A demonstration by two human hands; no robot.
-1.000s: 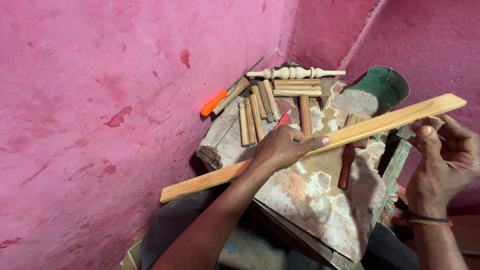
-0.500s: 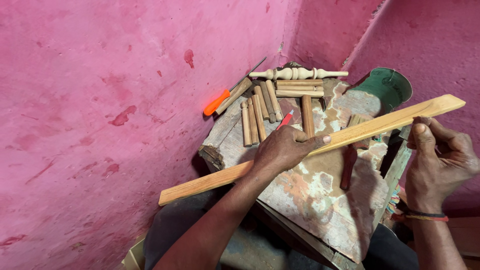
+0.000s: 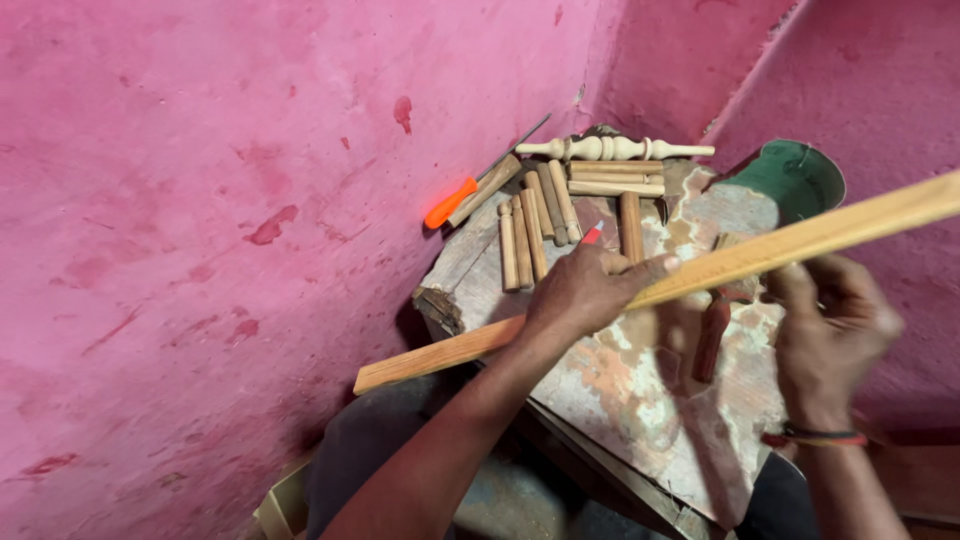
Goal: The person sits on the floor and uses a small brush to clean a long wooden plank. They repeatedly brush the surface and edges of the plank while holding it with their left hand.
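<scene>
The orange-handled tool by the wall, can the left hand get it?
Probably yes, but not right now: the left hand is gripping the long wooden strip. The orange-handled tool lies uncovered just beyond the dowels.

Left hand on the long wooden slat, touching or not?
Touching. Head view: left hand lies on the long wooden slat, fingers wrapped over its top edge.

Short wooden dowels were laid side by side on a worn slab; a turned spindle and orange-handled tool were seen behind.
</scene>
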